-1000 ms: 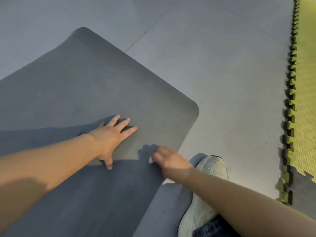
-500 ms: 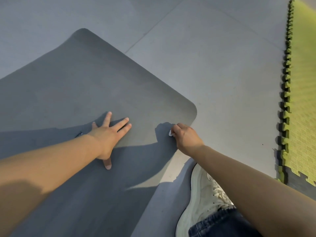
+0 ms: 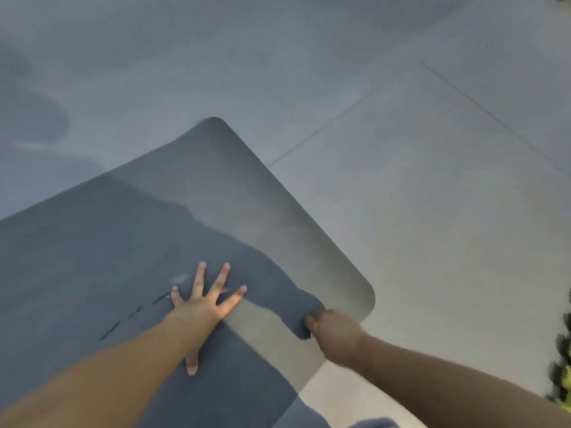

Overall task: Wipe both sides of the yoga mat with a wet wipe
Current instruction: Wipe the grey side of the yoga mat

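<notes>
Yoga mat [image 3: 129, 248]: a thin grey sheet with rounded corners, spread flat on the pale tiled floor [image 3: 432, 211], its near right corner reaching toward the lower middle of the view. It looks soft and limp rather than stiff, light enough to drag or fold with one hand, and its matte skin probably has some grip, so a wipe will likely drag on it rather than glide. A few short dark marks, perhaps cuts or printing, run in a line just left of the left wrist; I cannot tell which.

Left hand [image 3: 200, 307] lies palm down on the mat with its fingers [image 3: 223, 281] straight and spread, thumb pointing back toward the body, pinning the sheet. Right hand [image 3: 335, 333] sits at the mat's right edge near the corner, its fingers curled in a loose fist. The frame is blurred and no wet wipe shows in it, so whether the fist holds the wipe or pinches the mat's edge I cannot say.

Because the mat is floppy, it would wrinkle and creep under a sideways stroke unless held; pressing flat beside the wiped patch suits it. For turning it over, the rounded corner or the long edge by the right hand is the natural hold, lifted and peeled back.

A strip of yellow-green foam tiling [image 3: 564, 378] shows at the right border.
</notes>
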The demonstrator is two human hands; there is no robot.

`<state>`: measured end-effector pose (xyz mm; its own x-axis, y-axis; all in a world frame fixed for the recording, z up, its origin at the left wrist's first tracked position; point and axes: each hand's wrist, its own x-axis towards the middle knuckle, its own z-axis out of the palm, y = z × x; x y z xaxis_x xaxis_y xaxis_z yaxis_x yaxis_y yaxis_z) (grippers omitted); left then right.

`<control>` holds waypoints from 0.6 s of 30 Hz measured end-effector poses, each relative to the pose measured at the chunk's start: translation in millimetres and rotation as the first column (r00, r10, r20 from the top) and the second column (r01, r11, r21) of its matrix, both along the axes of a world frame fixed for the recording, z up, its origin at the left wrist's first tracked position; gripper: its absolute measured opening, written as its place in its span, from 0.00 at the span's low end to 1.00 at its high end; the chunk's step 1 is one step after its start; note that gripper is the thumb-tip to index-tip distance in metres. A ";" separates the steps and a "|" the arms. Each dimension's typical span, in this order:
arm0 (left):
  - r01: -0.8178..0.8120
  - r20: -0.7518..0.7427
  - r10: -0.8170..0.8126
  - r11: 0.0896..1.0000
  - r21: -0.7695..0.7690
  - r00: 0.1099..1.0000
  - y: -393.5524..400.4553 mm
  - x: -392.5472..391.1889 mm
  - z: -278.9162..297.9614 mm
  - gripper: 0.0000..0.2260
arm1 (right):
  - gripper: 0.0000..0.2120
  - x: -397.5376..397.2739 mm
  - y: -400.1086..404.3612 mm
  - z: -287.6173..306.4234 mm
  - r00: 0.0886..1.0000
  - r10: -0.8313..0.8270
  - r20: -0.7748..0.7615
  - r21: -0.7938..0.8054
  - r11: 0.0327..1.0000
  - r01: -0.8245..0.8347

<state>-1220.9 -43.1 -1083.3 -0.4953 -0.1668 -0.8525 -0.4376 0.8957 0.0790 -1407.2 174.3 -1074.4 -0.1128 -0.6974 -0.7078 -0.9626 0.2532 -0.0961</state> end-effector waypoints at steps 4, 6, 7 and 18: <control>0.005 0.037 -0.005 1.000 -0.007 0.999 2.7 -2.3 -0.8 0.76 | 0.14 -3.9 -10.6 8.6 0.982 0.169 0.084 0.059 0.983 -0.174; 0.003 0.062 -0.002 1.000 -0.010 0.998 1.1 -5.6 0.9 0.75 | 0.15 -11.3 -21.6 11.9 0.961 0.251 0.120 0.100 0.960 -0.263; -0.004 0.066 0.005 1.000 -0.014 0.998 0.5 -6.5 2.3 0.75 | 0.15 -14.2 -27.4 13.5 0.947 0.292 0.132 0.118 0.944 -0.307; -0.025 0.058 0.031 0.995 -0.091 0.998 16.8 -7.1 10.1 0.65 | 0.13 -14.3 -51.8 5.8 0.797 0.586 0.147 0.191 0.773 -0.605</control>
